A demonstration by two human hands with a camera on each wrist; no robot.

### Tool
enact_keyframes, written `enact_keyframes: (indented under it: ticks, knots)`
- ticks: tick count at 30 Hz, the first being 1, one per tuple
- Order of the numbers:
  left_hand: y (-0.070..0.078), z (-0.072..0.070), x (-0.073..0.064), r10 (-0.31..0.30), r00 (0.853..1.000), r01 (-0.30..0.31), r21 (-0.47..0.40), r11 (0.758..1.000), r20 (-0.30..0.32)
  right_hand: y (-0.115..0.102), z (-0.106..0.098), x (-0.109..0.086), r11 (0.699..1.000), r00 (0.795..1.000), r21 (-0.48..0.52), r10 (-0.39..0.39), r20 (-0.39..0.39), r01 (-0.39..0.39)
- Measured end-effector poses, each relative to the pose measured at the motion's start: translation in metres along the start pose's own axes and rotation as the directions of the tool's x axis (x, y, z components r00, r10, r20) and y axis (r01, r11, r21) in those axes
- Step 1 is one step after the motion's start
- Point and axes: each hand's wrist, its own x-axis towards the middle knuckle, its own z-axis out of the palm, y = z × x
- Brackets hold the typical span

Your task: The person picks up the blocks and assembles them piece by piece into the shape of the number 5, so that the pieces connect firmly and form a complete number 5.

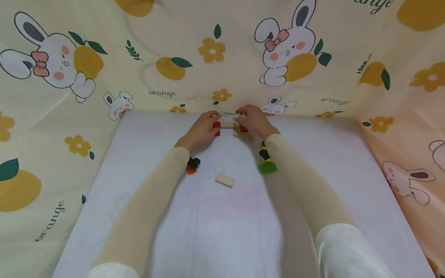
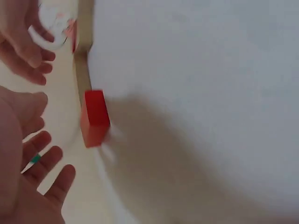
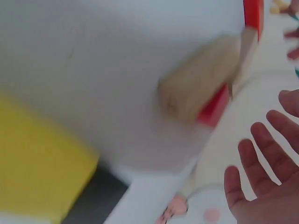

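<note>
At the far edge of the table, a red block (image 2: 96, 119) stands at the left end of a plain wooden block (image 1: 227, 125). Beside it is my left hand (image 1: 201, 129), its fingers spread and nothing held, as the left wrist view shows. A second red block (image 1: 243, 128) sits at the other end, partly hidden by my right hand (image 1: 256, 119). That hand's fingers (image 3: 261, 161) are apart and only gently bent, with no block between them. Another wooden block (image 3: 201, 77) lies against the second red one, on the near side.
A loose wooden block (image 1: 225, 180) lies nearer on the white table. By the right forearm are a green block (image 1: 267, 168) and yellow and black pieces (image 1: 265, 154). Black and orange pieces (image 1: 191, 170) lie beside the left forearm. Patterned cloth (image 1: 236, 77) hangs behind the far edge.
</note>
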Motion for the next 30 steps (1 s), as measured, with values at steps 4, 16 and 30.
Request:
enact_keyframes:
  ticks: [4,16,30]
  knots:
    - [0.021,0.003,-0.005,0.061,0.997,-0.071,0.205,0.976,0.055,0.017,-0.017,-0.010,0.999,0.999,0.006,0.038,0.001,-0.038]
    - [0.037,0.020,-0.004,0.030,0.990,-0.077,0.353,0.932,0.137,0.040,-0.009,-0.021,0.999,0.998,0.013,0.043,0.055,-0.044]
    - [0.042,0.017,0.004,0.021,0.992,-0.071,0.407,0.911,0.125,0.040,-0.001,-0.017,1.000,0.998,-0.003,-0.014,0.057,0.014]
